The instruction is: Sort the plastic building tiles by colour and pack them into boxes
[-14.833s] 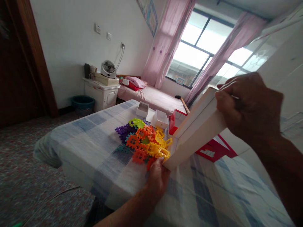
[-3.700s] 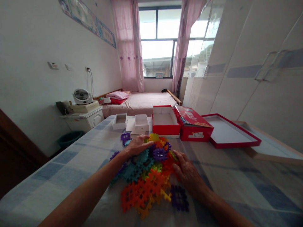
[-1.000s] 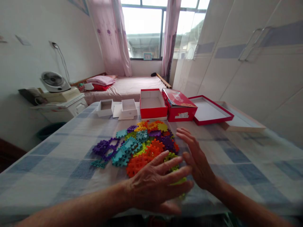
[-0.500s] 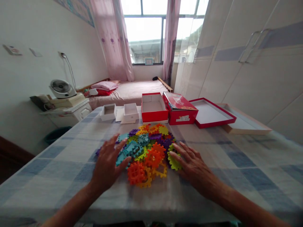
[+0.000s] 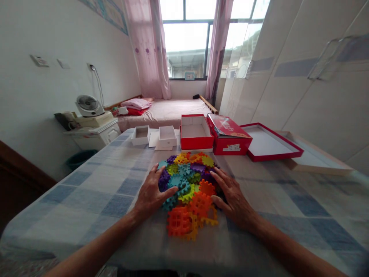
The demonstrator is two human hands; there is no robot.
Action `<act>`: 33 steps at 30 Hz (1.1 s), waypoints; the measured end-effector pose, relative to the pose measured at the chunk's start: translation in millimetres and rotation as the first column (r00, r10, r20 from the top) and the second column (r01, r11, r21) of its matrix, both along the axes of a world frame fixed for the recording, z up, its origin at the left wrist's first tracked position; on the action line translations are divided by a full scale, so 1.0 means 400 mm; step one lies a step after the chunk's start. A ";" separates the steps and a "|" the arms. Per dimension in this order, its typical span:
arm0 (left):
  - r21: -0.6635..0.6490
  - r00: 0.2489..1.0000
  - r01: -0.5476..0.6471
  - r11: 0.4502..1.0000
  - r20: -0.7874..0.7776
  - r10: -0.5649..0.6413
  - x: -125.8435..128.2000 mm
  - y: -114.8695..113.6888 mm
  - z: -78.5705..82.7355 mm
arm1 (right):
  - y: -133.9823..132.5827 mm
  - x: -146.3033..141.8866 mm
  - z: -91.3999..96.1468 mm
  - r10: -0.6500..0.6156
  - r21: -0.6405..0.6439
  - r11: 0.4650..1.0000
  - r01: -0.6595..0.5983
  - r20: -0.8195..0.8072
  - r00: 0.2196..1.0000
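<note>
Heaped on the checked cloth is a pile of toothed plastic building pieces, with teal pieces point(image 5: 178, 181) in the middle and an orange square piece point(image 5: 179, 222) at the near edge. My left hand point(image 5: 152, 192) lies along the pile's left side, fingers spread, beside a purple piece point(image 5: 164, 180); its thumb reaches over the teal ones. On the opposite side, my right hand point(image 5: 232, 194) rests with fingers apart against the edge, near orange pieces point(image 5: 201, 204). Neither hand grips a piece. What lies beneath the right palm is hidden.
Behind the pile stand two small white boxes point(image 5: 167, 143), an open red box point(image 5: 196, 144) and a red lidded box point(image 5: 232, 146). Two shallow trays, one red-rimmed point(image 5: 275, 156) and one beige point(image 5: 319, 169), lie to the right. A bed point(image 5: 170, 109) is beyond the table.
Both hands have come in closer around the pile, and its sides are more tightly gathered. A yellow-green piece by my right hand is no longer visible. The view has turned slightly left.
</note>
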State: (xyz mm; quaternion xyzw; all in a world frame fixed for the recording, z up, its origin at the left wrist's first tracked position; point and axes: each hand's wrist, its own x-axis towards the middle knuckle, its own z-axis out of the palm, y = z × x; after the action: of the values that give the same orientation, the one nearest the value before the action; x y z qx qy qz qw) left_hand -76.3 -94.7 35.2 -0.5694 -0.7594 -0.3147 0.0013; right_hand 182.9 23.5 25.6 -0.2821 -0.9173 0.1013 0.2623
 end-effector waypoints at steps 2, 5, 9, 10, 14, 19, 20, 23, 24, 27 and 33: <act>0.025 0.998 0.038 0.999 -0.051 -0.037 0.031 0.021 0.015 | -0.006 0.003 0.006 0.033 0.026 0.999 -0.032 -0.023 0.999; 0.059 0.982 0.121 0.991 -0.153 -0.111 0.081 0.063 0.031 | -0.012 -0.002 0.010 0.122 0.115 0.986 -0.122 0.007 0.992; 0.073 0.939 0.273 0.959 -0.236 -0.250 0.140 0.130 0.066 | -0.006 -0.013 0.006 0.090 0.158 0.983 -0.093 0.024 0.996; 0.084 0.930 0.302 0.950 -0.247 -0.274 0.147 0.138 0.080 | -0.005 -0.012 0.008 0.047 0.160 0.986 -0.046 -0.002 0.999; 0.123 0.844 0.483 0.867 -0.328 -0.424 0.125 0.084 0.131 | -0.031 0.017 0.040 0.066 0.187 0.980 -0.066 0.002 0.998; -0.219 0.497 0.771 0.598 -0.379 -0.781 0.049 -0.075 0.097 | -0.091 0.040 0.061 0.363 0.129 0.910 -0.394 0.210 0.908; -0.255 0.480 0.769 0.587 -0.376 -0.792 0.041 -0.092 0.079 | -0.095 0.037 0.056 0.369 0.126 0.908 -0.401 0.215 0.904; -0.249 0.508 0.741 0.624 -0.400 -0.763 0.039 -0.091 0.034 | -0.085 0.021 0.035 0.309 0.148 0.928 -0.342 0.209 0.928; -0.229 0.526 0.731 0.643 -0.412 -0.744 0.045 -0.076 0.025 | -0.078 0.016 0.029 0.279 0.159 0.937 -0.312 0.201 0.939; -0.158 0.579 0.703 0.693 -0.438 -0.688 0.076 -0.008 0.017 | -0.058 0.005 0.021 0.197 0.187 0.956 -0.226 0.164 0.967; 0.083 0.749 0.584 0.808 -0.438 -0.496 0.146 0.129 0.065 | -0.006 -0.007 0.043 -0.021 0.148 0.989 0.025 -0.027 0.999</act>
State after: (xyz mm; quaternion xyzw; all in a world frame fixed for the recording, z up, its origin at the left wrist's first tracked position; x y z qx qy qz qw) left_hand -17.9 -43.0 61.2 -0.8132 -0.5057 -0.2597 0.1248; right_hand 179.9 21.2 43.0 -0.2710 -0.9156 0.0332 0.2953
